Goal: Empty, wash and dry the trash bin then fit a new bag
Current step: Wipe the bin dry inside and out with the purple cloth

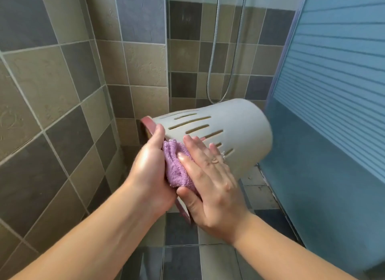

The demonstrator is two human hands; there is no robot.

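A grey slotted trash bin (235, 129) with a pink rim (148, 124) lies tipped on its side in the air, its bottom pointing up and to the right. My left hand (149, 171) grips the bin at the rim, thumb over the pink edge. My right hand (210, 179) lies flat on the bin's side with straight fingers and presses a purple cloth (177, 165) against it. The cloth sits bunched between my two hands. The bin's opening faces away and is hidden.
Tiled walls (62, 92) stand close on the left and behind. A frosted glass shower door (333, 113) rises on the right. A metal shower hose (212, 71) hangs behind the glass. The tiled floor (183, 259) lies below my arms.
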